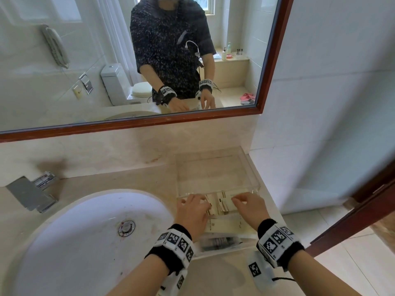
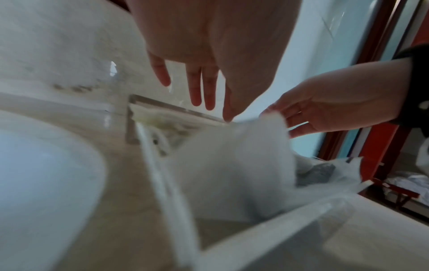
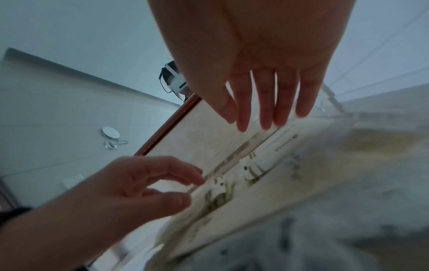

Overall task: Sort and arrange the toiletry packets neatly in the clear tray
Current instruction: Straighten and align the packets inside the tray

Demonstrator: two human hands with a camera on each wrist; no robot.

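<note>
A clear tray (image 1: 253, 167) stands on the counter to the right of the sink, and its far half holds nothing. Several cream toiletry packets (image 1: 222, 205) lie across its near half, with a long cream packet (image 1: 226, 225) and a clear packet with a dark item (image 1: 220, 242) closer to me. My left hand (image 1: 192, 208) hovers over the left packets with straight fingers (image 2: 204, 91). My right hand (image 1: 248, 204) reaches over the right packets, its fingertips (image 3: 241, 126) just above them. In the left wrist view the right hand (image 2: 325, 106) touches the edge of a white packet (image 2: 232, 165).
The white sink basin (image 1: 85, 231) and a chrome faucet (image 1: 30, 195) lie to the left of the tray. A red-framed mirror (image 1: 149, 122) hangs behind the counter. A white wall (image 1: 320, 124) closes the right side, and the counter's front edge is near my wrists.
</note>
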